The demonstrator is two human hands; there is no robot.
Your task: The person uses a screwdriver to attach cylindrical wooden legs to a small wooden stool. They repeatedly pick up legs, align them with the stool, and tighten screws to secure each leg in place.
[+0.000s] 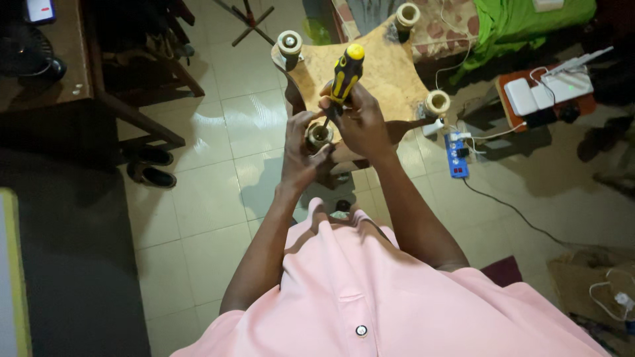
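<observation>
An upturned wooden stool stands in front of me, its round legs pointing up. My left hand grips the end of the nearest leg. My right hand holds a screwdriver with a yellow and black handle, its shaft pointing down into the end of that leg. Three other legs rise at the far left, far right and right. My pink shirt fills the bottom of the view.
A blue power strip with cables lies on the tiled floor at the right, near white devices on an orange board. Dark shoes sit at the left under a wooden table. A small dark object lies near my chest.
</observation>
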